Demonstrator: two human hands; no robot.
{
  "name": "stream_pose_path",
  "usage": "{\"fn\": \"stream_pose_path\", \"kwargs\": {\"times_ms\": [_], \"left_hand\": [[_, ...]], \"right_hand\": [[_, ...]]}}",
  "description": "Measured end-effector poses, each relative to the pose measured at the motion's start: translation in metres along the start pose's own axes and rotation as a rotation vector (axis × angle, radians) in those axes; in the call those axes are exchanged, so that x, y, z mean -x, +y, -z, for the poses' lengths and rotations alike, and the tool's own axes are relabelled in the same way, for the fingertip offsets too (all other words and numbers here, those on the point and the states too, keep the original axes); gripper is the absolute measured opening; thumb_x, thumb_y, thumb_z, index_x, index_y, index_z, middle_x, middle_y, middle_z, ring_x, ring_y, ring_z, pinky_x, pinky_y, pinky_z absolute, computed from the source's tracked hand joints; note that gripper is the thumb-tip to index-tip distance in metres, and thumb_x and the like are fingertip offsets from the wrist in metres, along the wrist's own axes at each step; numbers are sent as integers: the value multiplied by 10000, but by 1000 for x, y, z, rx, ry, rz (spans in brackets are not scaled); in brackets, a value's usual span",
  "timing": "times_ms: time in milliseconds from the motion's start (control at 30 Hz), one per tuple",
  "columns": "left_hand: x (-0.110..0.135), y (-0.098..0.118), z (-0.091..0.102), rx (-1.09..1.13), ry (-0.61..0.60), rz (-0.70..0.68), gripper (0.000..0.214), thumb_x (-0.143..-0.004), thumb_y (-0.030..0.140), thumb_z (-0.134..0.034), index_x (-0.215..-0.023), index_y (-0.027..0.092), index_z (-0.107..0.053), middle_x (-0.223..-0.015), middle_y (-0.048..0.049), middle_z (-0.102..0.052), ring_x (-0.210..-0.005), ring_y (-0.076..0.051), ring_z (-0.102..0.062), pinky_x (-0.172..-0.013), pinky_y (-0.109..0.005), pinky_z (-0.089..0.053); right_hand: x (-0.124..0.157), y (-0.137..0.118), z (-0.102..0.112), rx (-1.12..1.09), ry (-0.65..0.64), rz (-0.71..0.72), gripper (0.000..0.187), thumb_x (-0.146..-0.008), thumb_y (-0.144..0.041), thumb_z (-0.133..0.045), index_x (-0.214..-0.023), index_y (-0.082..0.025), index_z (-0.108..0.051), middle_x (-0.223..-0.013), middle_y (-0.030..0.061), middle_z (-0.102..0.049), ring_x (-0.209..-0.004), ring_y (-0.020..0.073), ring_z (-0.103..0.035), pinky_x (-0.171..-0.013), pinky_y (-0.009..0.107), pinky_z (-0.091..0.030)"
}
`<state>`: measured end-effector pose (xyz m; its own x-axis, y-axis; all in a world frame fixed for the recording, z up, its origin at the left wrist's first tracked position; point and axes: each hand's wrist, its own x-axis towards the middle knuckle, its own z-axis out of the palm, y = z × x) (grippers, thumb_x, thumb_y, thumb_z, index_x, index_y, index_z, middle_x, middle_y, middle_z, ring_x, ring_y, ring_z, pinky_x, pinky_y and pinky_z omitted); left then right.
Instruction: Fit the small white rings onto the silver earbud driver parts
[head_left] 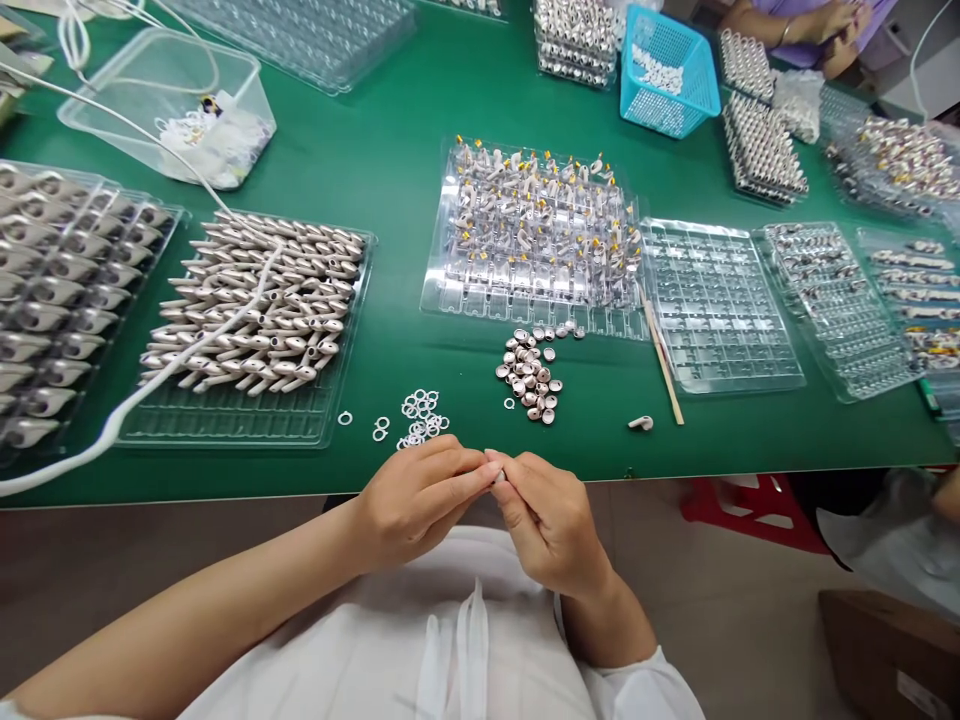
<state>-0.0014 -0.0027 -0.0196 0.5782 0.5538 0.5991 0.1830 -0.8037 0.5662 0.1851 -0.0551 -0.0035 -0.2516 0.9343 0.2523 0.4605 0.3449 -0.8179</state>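
My left hand (416,500) and my right hand (544,515) meet at the near edge of the green table (390,160), fingertips pinched together on a tiny pale part (498,478) that I cannot make out well. Just beyond them lie a loose pile of small white rings (420,418) and a heap of small silvery caps (529,378). A single white earbud shell (640,423) rests to the right, beside a thin wooden stick (662,358).
Clear blister trays hold rows of earbud shells: one at front left (255,300), one at centre (536,225), a bare one (716,300) to its right. A white cable (150,385) crosses the left trays. A blue basket (667,70) and another person's hands (821,30) are at the far right.
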Motion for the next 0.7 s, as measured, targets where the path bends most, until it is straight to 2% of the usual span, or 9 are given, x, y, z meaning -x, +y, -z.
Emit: {"fn": "stream_pose_path", "kwargs": {"times_ms": [133, 267, 433, 700], "left_hand": [[7, -1, -3, -79, -10, -55, 387, -908, 49, -448, -1287, 112, -489, -945, -152, -708, -750, -169, -644, -582, -277, -514], [10, 2, -5, -173, 18, -89, 424, -875, 20, -420, -1292, 84, -467, -965, -170, -712, -799, -201, -674, -572, -293, -539], [8, 5, -3, -223, -27, -123, 421, -846, -8, -375, -1256, 28, -460, -909, -185, -708, -772, -213, -670, -579, -316, -554], [6, 4, -2, -259, -65, -107, 400, -840, 27, -351, -1225, 58, -453, -830, -149, -689, -593, -177, -570, -494, -280, -480]], "right_hand": [[3, 0, -4, 56, -7, 12, 261, -941, -120, -456, -1173, -125, -576, -823, 61, -613, -683, 141, -553, -607, 276, -491], [3, -1, -10, 140, -5, 38, 198, -932, -106, -445, -1062, -104, -594, -752, 52, -579, -636, 145, -522, -558, 280, -446], [2, -5, -14, 229, 25, 79, 160, -940, -101, -419, -966, -122, -575, -691, 31, -539, -586, 137, -483, -511, 271, -390], [6, 0, -22, 306, 40, 81, 184, -937, -107, -388, -1023, -119, -551, -688, 30, -533, -584, 152, -495, -499, 285, -391]]}}
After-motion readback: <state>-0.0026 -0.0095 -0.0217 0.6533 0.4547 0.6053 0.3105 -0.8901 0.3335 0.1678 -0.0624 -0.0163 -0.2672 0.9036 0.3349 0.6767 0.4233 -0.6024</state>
